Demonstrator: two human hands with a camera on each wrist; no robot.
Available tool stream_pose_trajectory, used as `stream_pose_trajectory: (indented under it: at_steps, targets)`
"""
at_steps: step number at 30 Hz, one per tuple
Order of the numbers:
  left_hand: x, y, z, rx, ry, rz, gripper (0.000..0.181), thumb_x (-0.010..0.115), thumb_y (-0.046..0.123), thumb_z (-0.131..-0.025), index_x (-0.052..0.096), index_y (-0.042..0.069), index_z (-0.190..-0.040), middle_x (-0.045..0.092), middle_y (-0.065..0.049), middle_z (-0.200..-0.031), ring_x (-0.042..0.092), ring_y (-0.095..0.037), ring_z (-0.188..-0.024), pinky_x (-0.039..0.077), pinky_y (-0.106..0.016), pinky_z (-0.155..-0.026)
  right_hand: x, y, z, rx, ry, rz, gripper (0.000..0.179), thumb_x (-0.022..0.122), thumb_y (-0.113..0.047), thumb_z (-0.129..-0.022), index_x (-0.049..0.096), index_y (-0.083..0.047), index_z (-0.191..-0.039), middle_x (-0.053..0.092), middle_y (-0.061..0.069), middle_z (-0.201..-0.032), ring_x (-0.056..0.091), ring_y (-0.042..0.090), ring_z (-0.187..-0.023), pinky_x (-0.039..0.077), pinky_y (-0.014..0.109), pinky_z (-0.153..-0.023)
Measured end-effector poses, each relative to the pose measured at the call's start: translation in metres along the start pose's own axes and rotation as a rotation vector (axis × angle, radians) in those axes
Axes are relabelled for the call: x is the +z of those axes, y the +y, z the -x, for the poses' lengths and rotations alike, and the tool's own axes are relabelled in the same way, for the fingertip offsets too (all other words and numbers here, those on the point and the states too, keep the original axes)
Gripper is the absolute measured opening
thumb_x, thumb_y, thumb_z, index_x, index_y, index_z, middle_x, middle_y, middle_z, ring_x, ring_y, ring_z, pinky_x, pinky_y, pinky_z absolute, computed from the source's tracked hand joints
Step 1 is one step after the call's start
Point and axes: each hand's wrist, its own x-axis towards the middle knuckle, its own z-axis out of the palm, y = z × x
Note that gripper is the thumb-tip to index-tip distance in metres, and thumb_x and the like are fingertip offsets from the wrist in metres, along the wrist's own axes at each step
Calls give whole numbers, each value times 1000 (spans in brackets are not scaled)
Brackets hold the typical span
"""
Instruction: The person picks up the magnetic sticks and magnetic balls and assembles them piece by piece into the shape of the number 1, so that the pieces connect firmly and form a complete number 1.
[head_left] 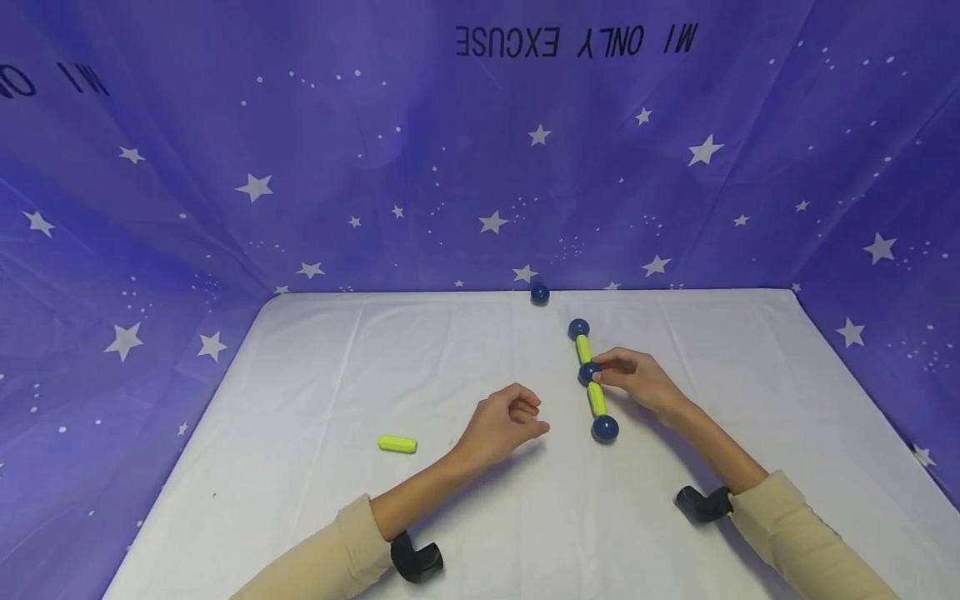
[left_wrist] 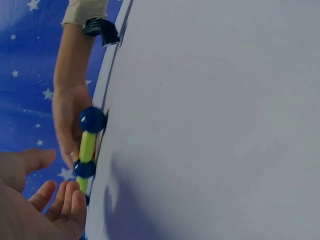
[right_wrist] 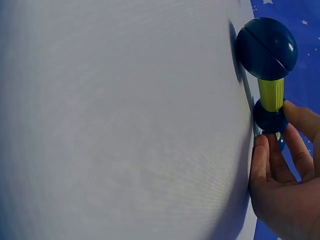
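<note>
Three dark blue balls joined by two yellow-green rods form a straight chain on the table; its near ball [head_left: 605, 429], near rod [head_left: 597, 399], far rod [head_left: 584, 348] and far ball [head_left: 578, 329] all show in the head view. My right hand [head_left: 643, 383] pinches the middle ball [right_wrist: 270, 117] between thumb and fingers. To the left of the chain, my left hand [head_left: 501, 425] hovers with loosely bent fingers and holds nothing. In the left wrist view its thumb and fingers stand apart.
A loose yellow-green rod [head_left: 397, 443] lies on the white table [head_left: 322, 508], left of my left hand. Another blue ball [head_left: 540, 295] sits at the table's far edge, before a purple star-printed cloth [head_left: 420, 150].
</note>
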Motion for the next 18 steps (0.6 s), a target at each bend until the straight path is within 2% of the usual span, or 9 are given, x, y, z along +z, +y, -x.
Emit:
stream_pose_trajectory:
  at_steps: [5,10,13,18]
  targets:
    - [-29,0,15,21,23,-24,31,77,15,-86,66,1,-112,69,-12,-107,66,-16,-92,54,-28,-79,0,0,0,7,-6,-7,41,75,-26,-91,66,-4,-124,66,14,-123,54,36,-122,39,53,-100]
    - [-62,-3,30,37,58,-45,30,77,13,-87,67,4,-114,68,-13,-112,66,-25,-102,54,-32,-87,0,1,1,6,0,2,41,75,-27,-90,66,-5,-124,67,14,-123,54,35,-121,42,47,-96]
    - [-82,-6,39,33,73,-89,31,77,12,-88,68,8,-117,67,-12,-116,64,-26,-108,52,-35,-92,0,0,2,0,-3,10,42,74,-27,-91,65,-4,-125,66,14,-124,54,35,-121,43,44,-93]
    - [-111,-14,48,50,75,-170,32,76,10,-88,68,5,-119,67,-12,-120,61,-25,-114,49,-41,-98,0,-1,1,9,3,7,41,75,-26,-91,66,-4,-124,66,14,-124,54,35,-122,41,47,-97]
